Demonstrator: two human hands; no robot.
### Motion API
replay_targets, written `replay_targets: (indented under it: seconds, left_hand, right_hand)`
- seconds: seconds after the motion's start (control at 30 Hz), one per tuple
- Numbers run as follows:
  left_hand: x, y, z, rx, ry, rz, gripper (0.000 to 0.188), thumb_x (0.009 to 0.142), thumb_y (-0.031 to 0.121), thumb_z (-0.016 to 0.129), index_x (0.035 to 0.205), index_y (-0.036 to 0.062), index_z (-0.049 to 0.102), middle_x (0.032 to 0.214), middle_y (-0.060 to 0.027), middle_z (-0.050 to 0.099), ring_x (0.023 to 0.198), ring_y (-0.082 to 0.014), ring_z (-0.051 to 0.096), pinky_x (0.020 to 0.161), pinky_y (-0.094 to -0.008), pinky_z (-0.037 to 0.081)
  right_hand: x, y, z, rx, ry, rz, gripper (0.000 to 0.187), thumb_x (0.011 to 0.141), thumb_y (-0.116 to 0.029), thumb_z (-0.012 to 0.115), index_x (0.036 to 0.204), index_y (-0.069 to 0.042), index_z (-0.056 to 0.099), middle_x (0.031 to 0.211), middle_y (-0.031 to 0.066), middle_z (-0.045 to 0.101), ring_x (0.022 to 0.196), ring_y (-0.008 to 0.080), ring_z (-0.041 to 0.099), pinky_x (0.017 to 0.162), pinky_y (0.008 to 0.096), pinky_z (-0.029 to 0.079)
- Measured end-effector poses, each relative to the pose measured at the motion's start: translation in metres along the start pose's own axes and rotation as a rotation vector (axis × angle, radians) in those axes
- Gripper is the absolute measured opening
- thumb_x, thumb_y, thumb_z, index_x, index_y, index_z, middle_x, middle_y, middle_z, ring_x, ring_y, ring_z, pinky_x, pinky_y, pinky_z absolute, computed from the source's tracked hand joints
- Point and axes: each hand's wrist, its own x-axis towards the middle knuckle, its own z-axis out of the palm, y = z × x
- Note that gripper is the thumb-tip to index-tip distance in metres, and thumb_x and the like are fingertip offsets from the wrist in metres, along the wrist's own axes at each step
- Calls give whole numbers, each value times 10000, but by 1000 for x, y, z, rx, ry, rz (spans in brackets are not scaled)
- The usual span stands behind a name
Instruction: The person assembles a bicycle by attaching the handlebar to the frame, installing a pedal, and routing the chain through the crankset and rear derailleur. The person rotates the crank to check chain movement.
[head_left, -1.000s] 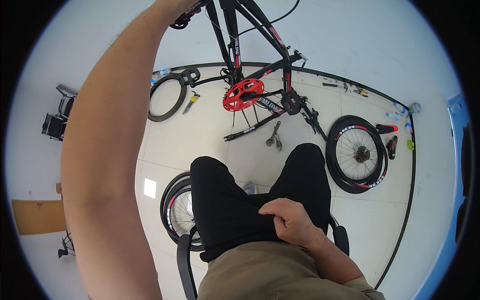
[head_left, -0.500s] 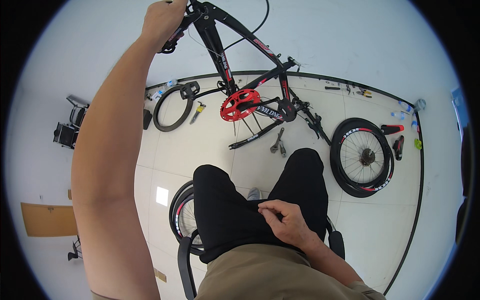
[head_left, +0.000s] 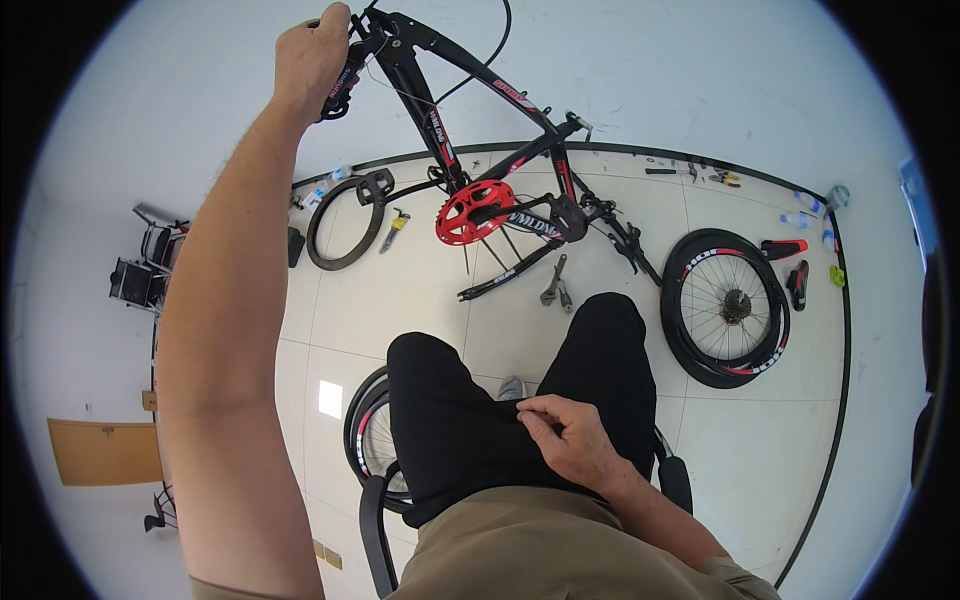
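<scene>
Pale, glossy tiles [head_left: 740, 450] floor a white-walled room, with thin joint lines [head_left: 760, 400] crossing between them. A bright patch of reflected light [head_left: 330, 399] shines on the tiles at left. A dark skirting strip [head_left: 620, 149] borders the floor along the far wall [head_left: 680, 80] and bends down beside the right-hand wall [head_left: 885, 420], curved by the fisheye lens. Black furniture [head_left: 133, 282] stands at left, above a tan panel [head_left: 105, 460] with a dark handle in the frame; black chair armrests [head_left: 374, 530] flank the foreground, and a strip of blue [head_left: 917, 225] edges the far right of the view
</scene>
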Motion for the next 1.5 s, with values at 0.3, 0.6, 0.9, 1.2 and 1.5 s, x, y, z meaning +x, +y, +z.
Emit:
replay_targets:
  seconds: [0.3, 0.6, 0.9, 1.2, 1.5]
  left_hand:
    - [7, -27, 3, -263, 81, -61, 426, 907, 381, 550, 864, -42, 540, 746, -178, 660, 539, -205, 604, 512, -333, 508]
    - [0, -28, 11, -379, 148, -81, 429, 917, 391, 539, 903, -38, 517, 762, -198, 677, 562, -233, 636, 520, -344, 518]
    - [0, -28, 11, -371, 146, -69, 426, 915, 396, 530, 891, -29, 521, 772, -198, 688, 579, -234, 644, 536, -346, 526]
    - [-1, -27, 8, -356, 129, -116, 483, 905, 391, 509, 955, -88, 549, 832, -228, 710, 629, -264, 684, 585, -355, 564]
    - [-7, -27, 9, -388, 58, -191, 562, 949, 478, 494, 982, -80, 551, 809, -223, 689, 668, -290, 707, 623, -372, 595]
  right_hand:
    - [0, 2, 2, 43, 22, 5, 152, 954, -68, 670, 1072, 22, 702, 797, 100, 709, 612, 130, 596, 582, 274, 477]
    - [-1, 4, -3, 19, -55, 83, 183, 1002, -75, 627, 1131, 41, 683, 944, 120, 750, 828, 132, 694, 740, 251, 538]
    - [-1, 12, 4, 89, 46, 24, 146, 968, -79, 666, 1076, 12, 705, 758, 70, 697, 596, 92, 555, 556, 261, 450]
    - [-3, 7, 4, 72, 19, 52, 151, 967, -82, 666, 1081, 10, 703, 791, 93, 714, 630, 132, 602, 598, 283, 488]
    - [-4, 4, 3, 34, -14, 85, 159, 950, -71, 663, 1080, 13, 698, 829, 118, 728, 670, 189, 664, 635, 307, 521]
